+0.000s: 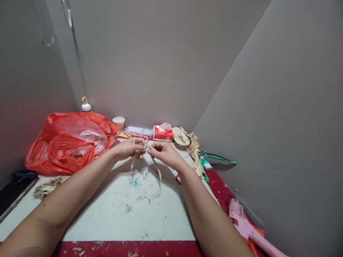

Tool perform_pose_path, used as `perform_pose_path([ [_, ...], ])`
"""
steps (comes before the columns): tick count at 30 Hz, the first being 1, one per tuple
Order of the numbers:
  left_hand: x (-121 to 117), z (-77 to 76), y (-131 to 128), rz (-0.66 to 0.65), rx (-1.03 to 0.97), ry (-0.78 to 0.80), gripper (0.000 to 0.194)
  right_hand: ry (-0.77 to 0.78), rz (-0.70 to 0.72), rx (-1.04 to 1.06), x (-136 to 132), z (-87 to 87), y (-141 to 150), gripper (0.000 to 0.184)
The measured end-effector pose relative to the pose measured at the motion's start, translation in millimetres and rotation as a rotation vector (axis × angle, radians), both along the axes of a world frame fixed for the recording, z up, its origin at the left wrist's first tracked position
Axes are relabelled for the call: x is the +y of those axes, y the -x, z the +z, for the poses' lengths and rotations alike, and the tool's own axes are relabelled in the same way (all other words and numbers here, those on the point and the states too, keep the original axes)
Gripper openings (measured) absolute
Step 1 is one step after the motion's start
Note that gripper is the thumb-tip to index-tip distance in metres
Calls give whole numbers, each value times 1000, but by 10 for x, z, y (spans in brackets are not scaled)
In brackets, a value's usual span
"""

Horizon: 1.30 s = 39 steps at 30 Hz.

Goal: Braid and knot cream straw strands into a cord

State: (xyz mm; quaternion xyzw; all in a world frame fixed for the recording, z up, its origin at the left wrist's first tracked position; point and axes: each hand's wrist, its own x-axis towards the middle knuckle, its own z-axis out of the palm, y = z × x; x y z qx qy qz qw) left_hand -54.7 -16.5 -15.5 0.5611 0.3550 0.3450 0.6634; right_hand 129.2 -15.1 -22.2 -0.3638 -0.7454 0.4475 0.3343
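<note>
Pale fibre strands (147, 145) hang above the white-topped desk (107, 221), held between the two hands. The left hand (131, 148) has its grip closed on them, fingertips pinching; the right hand (165, 154) pinches them just beside it, its grip closed too. Loose ends dangle below both. Beyond sits a red tissue pack (163, 133), next to a round woven piece (180, 136); a red plastic bag (61, 153) lies to the left.

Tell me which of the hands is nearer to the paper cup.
Left. The left hand is in front of the paper cup and slightly to its right; the right hand is also in front of it, but farther to the right.
</note>
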Motion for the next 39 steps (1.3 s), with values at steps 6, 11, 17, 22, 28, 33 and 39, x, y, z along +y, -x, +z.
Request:
perform_pose_path([
  [6,-16,20,-47,93,-36,10,24,-47,-13,-28,-9,32,-1,29],
  [11,8,13,-61,209,-59,-67,26,17,-40,-26,-8,99,-57,27],
  [17,-19,23,-114,353,-36,-203,22,39,-171,0,-70,187,-64,21],
  [22,-56,0,-182,432,-96,-219,25,110,-149,-50,-150,141,140,21],
  [28,-42,48,-162,466,-240,-109,29,-211,-75,-280,-174,-23,228,27],
  [33,21,128,-17,429,-228,-28,28,57,147,-270,-312,373,-70,30],
  [39,-18,96,-47,250,-154,-40,28,-257,-335,52,-242,462,-93,21],
])
